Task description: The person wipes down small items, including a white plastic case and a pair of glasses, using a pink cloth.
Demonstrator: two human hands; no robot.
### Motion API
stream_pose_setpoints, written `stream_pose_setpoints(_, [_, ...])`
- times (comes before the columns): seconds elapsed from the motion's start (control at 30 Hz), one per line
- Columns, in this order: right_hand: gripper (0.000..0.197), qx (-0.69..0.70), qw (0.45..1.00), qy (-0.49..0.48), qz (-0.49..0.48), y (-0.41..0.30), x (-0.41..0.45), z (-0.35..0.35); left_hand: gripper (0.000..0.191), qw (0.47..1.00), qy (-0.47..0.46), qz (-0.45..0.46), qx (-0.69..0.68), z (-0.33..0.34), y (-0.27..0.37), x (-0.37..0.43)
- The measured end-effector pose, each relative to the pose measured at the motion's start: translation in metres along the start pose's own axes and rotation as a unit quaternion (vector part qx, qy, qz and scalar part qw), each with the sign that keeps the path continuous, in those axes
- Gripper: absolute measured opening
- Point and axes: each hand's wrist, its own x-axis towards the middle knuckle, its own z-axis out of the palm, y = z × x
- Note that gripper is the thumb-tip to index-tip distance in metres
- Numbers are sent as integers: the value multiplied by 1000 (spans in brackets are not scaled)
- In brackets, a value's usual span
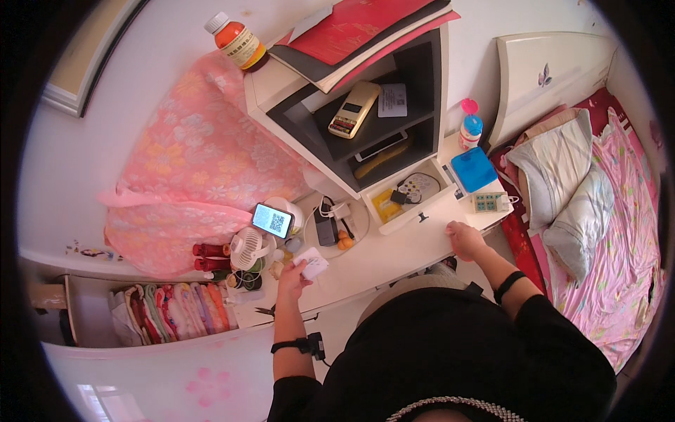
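My left hand [293, 283] grips a small white flat box [311, 263] with faint dark marks, above the white desk top [401, 248]. Beyond it are an orange figurine-like object [345, 240], a dark rectangular device [325, 226] and a white charger [341, 210] with a cable. My right hand [467, 241] is at the desk's right part, fingers curled in, nothing visible in them. Ahead of it a shallow drawer [411, 216] is pulled out. The drawer holds a black adapter [399, 197], a yellow item [387, 205] and a patterned card.
A lit phone [272, 220] leans near a small white fan [248, 248]. Dark-handled scissors [265, 311] lie by the desk's front edge. An open cabinet [345, 153] holds a gold device [354, 109]. At right are a blue box [473, 169], a power strip [489, 202] and a bed [606, 264].
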Motion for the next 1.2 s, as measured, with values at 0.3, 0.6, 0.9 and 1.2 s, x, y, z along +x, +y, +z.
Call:
stream_pose_setpoints(0.3, [24, -33, 994, -94, 46, -4, 15, -7, 25, 981, 12, -145, -130, -19, -50, 68])
stream_pose_setpoints(0.6, [23, 7, 997, -68, 26, 16, 26, 9, 23, 972, 38, -147, -178, -35, -78, 86])
stream_pose_setpoints(0.9, [20, -15, 998, -67, 16, 17, 26, 7, 40, 847, 36, 129, 514, 13, -24, 42])
stream_pose_setpoints(1.2, [21, -15, 999, -32, -8, 30, 24, 12, 36, 733, -170, 329, 571, 144, 87, -30])
